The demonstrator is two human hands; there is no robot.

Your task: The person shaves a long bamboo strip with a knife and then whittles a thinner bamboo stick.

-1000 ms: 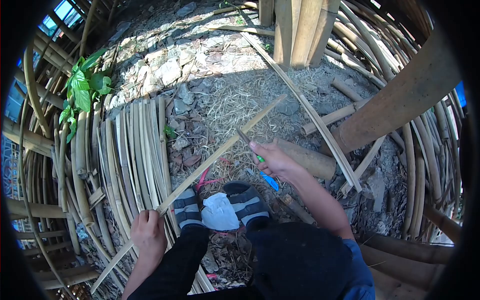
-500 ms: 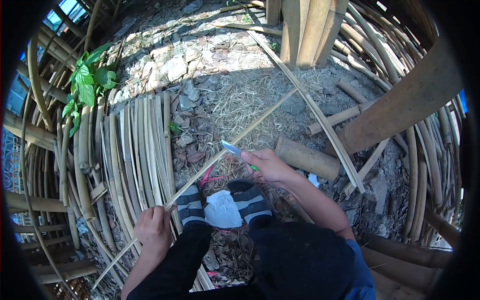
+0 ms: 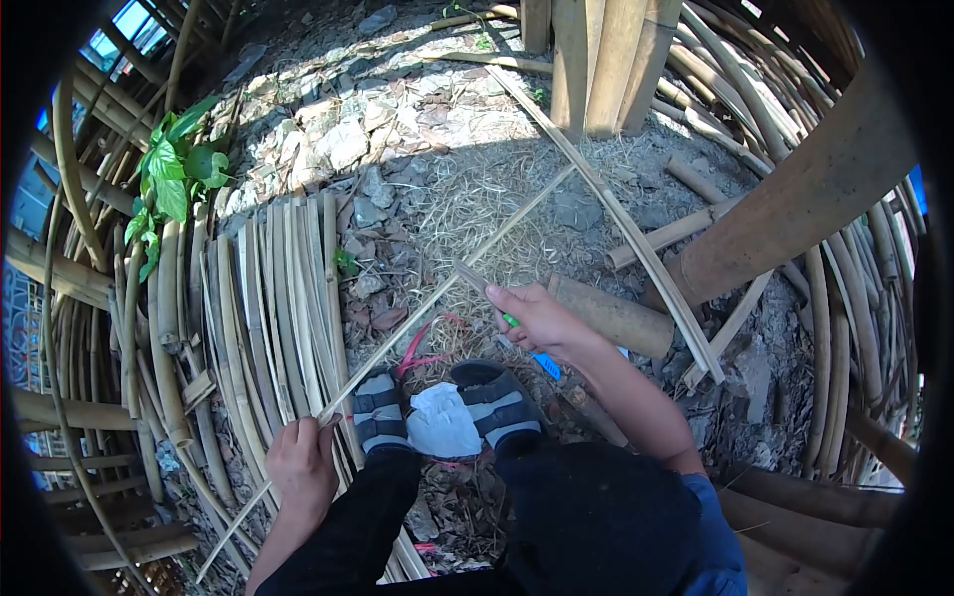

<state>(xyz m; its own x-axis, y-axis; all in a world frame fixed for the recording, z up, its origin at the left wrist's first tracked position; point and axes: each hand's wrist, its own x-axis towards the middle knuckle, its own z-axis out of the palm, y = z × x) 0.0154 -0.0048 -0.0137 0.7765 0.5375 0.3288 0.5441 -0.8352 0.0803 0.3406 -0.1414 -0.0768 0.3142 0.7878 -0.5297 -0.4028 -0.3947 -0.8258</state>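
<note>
A long, thin bamboo strip point(image 3: 402, 332) runs diagonally from lower left to upper right. My left hand point(image 3: 301, 459) is closed around its lower part, beside my left shoe. My right hand point(image 3: 535, 316) grips a knife point(image 3: 546, 366) with a blue and green handle. Its blade point(image 3: 472, 278) meets the strip about midway along, and the blade looks dark here. The strip's upper end meets longer split bamboo pieces point(image 3: 636, 233) lying on the ground.
Many split bamboo strips point(image 3: 278, 298) lie side by side at left. A cut bamboo section point(image 3: 616, 316) lies right of my right hand, near a thick slanting pole point(image 3: 805, 199). White paper point(image 3: 442, 422) sits between my shoes; pink ribbon point(image 3: 412, 348) and shavings point(image 3: 482, 204) lie ahead.
The knife has turned so its blade lies against the strip, and its blue handle end now shows below my right hand. The strip's far end has shifted slightly left and up.
</note>
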